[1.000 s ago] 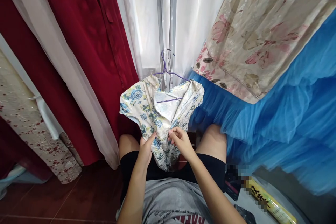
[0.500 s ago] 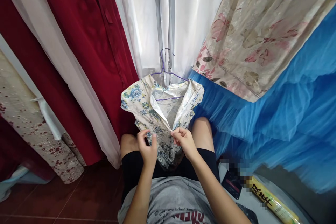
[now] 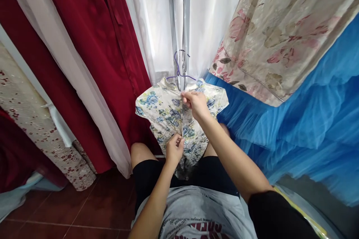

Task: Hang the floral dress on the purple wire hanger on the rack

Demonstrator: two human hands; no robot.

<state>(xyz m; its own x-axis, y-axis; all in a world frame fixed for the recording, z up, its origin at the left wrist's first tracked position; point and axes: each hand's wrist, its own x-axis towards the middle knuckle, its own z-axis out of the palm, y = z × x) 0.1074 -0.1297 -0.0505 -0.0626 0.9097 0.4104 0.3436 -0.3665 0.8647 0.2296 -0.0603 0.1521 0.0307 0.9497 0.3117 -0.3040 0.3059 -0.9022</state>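
A short-sleeved dress (image 3: 168, 114) with blue flowers on cream fabric hangs on a purple wire hanger (image 3: 177, 70) between my knees. Its middle opening is drawn together along a straight zipper line (image 3: 183, 119). My right hand (image 3: 196, 104) is closed in a pinch at the upper end of that zipper, near the neckline; the small pull itself is covered by the fingers. Lower down, my left hand (image 3: 174, 148) pinches the dress fabric beside the zipper line. The bottom of the dress lies bunched between my thighs.
Dark red cloth (image 3: 92, 37) and a pale sheer panel hang at the left. White drapes (image 3: 213, 18) hang straight ahead. At the right are a beige floral garment (image 3: 280, 44) and blue tulle (image 3: 294, 130). Dark red tiles (image 3: 92, 209) cover the floor.
My right hand has moved up along the zipper to the neckline, and the gaping opening has closed. My left hand went from loose fingers to a pinch on the dress.
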